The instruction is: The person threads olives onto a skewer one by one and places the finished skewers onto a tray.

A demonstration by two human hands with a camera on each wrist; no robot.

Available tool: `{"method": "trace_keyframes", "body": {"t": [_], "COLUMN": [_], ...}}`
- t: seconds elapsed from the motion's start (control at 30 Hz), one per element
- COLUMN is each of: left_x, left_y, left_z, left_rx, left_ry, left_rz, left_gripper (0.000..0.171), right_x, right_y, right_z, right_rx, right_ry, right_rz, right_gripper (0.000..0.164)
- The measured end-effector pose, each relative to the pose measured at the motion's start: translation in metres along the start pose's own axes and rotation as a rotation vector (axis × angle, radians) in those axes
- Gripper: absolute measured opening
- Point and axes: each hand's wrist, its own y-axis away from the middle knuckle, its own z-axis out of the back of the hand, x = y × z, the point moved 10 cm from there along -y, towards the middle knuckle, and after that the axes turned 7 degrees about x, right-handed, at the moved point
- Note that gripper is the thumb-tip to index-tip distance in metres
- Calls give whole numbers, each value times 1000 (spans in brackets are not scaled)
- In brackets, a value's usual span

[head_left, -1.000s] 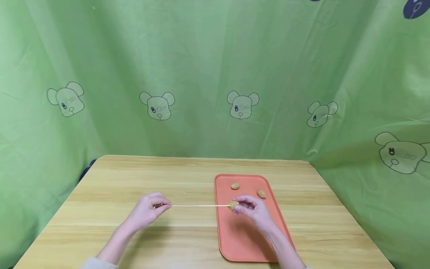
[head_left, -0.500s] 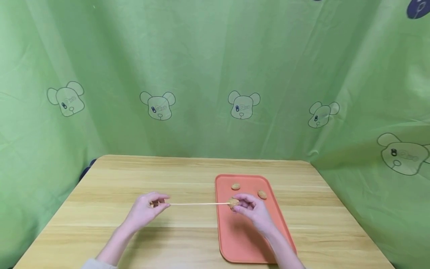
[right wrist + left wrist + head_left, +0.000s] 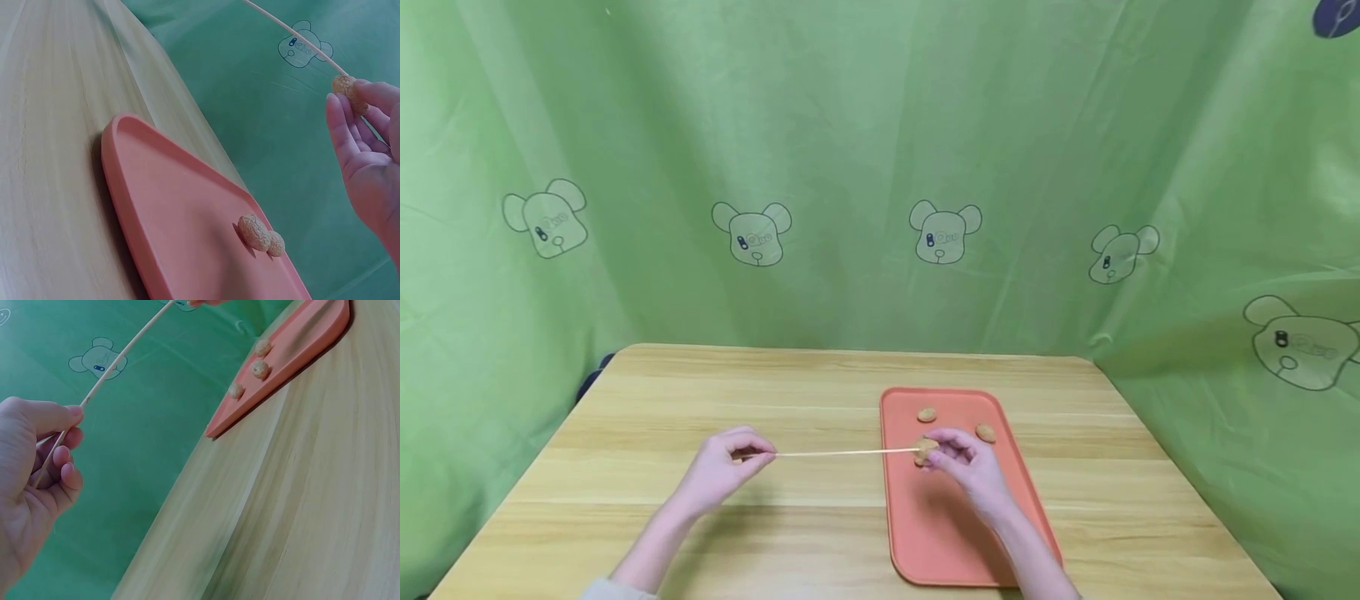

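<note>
A thin wooden skewer (image 3: 850, 452) runs nearly level between the two hands. My left hand (image 3: 724, 467) pinches it near one end, and in the left wrist view its tail lies against the palm. My right hand (image 3: 973, 473) holds a tan, wrinkled oval ball (image 3: 350, 92) between thumb and fingers, above the tray. The skewer's other end meets the side of this ball; how deep it goes in is hidden. On the pink tray (image 3: 940, 550) lie more such balls, one (image 3: 927, 414) at the back left and another (image 3: 985, 432) at the back right.
The tray lies on a wooden table (image 3: 805, 533), right of the middle. In the left wrist view three balls (image 3: 260, 369) show on it. A green curtain (image 3: 850, 125) with bear-head prints hangs behind and at both sides of the table.
The left hand's fingers have loosened on the skewer and closed on it again slightly farther left. The ball and the skewer's right end have shifted a little up and right.
</note>
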Motion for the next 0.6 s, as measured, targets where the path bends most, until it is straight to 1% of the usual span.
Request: {"method": "trace_keyframes", "body": {"t": [0.17,0.43,0.6], "left_x": [1,2,1], "left_y": [-1,-2,-2], "left_z": [0,-3,-4], "left_rx": [-8,-3,-4], "left_ry": [-18,-3,-9], "left_rz": [15,20,20], "left_gripper": [6,6,5], "right_x": [1,5,5], "right_y": [0,1,1], "right_z": [2,-1,-1], "right_rx": [-36,-24,-32], "right_ry": [18,47,42], "right_rz": [26,81,89], "right_gripper": [28,28,29]}}
